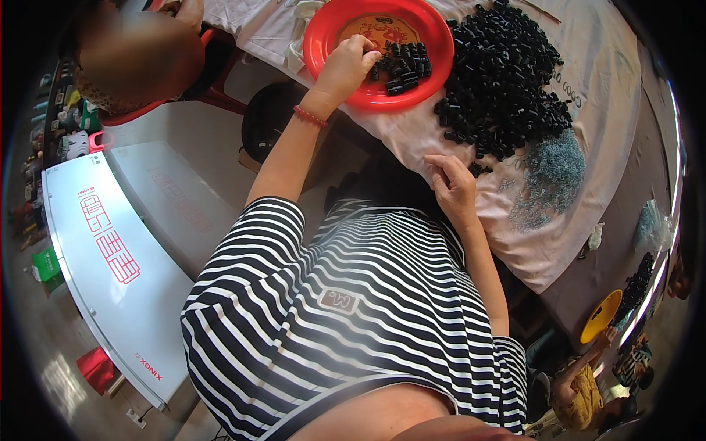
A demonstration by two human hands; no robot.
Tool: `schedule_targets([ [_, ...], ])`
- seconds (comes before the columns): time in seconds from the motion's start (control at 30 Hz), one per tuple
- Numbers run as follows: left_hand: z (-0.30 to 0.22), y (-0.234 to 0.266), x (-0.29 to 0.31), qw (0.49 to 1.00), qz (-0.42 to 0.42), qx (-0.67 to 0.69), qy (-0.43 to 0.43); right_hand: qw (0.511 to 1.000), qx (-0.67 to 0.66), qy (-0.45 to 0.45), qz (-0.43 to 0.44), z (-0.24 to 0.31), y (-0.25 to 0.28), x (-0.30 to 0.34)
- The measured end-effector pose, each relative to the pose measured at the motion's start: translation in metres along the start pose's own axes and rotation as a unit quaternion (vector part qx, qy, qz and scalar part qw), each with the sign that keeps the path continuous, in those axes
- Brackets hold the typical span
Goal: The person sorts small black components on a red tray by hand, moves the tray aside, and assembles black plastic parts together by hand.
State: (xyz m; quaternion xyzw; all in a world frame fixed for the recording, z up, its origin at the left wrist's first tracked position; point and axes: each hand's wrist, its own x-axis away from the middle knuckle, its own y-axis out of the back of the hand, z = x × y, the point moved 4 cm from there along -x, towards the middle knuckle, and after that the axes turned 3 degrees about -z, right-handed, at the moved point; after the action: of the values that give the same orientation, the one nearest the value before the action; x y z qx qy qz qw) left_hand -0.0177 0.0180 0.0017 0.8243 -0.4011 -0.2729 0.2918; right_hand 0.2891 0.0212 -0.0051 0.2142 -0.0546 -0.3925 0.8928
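My left hand (348,71), with a red bead bracelet (310,116) on its wrist, is over a round red plastic tray (318,37). Its fingers are bent and closed next to several short black cylindrical parts (404,66) lying in the tray; what they pinch, if anything, is hidden. At the near edge of the table my right hand (454,185) hovers over or rests on the pale cloth. Its index finger is stretched out, the thumb stands apart, and I see nothing between them.
A large heap of black cylindrical parts (504,81) covers the cloth (518,253) right of the tray. Beside it lies a pile of small bluish-grey metal pieces (551,176). A person (140,55) sits at the far left. A white board-like panel (110,257) stands left; a yellow tray (601,316) lies lower right.
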Motion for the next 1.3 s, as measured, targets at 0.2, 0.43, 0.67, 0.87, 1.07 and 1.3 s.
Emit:
schedule_targets([
  [0.2, -0.001, -0.007, -0.001, 0.997, 0.027, -0.073, -0.020, 1.000, 0.002, 0.011, -0.002, 0.000, 0.000, 0.000],
  [0.43, -0.001, -0.003, 0.003, 0.995, -0.033, -0.084, -0.046, 1.000, 0.008, 0.012, 0.000, 0.001, 0.000, 0.000],
  [0.67, -0.018, -0.001, 0.009, 0.993, 0.039, -0.068, -0.084, 1.000, 0.006, 0.010, -0.001, 0.000, 0.001, 0.000],
  [0.87, -0.015, -0.005, 0.010, 0.993, 0.043, -0.076, -0.084, 1.000, 0.002, 0.007, 0.000, 0.002, 0.000, 0.000],
  [1.07, -0.008, -0.010, 0.010, 0.997, -0.015, -0.065, -0.035, 1.000, 0.000, -0.002, 0.003, 0.001, 0.001, 0.000],
  [1.3, -0.009, -0.013, 0.011, 0.997, -0.024, -0.056, -0.051, 1.000, 0.004, 0.005, 0.001, 0.000, 0.000, 0.000],
])
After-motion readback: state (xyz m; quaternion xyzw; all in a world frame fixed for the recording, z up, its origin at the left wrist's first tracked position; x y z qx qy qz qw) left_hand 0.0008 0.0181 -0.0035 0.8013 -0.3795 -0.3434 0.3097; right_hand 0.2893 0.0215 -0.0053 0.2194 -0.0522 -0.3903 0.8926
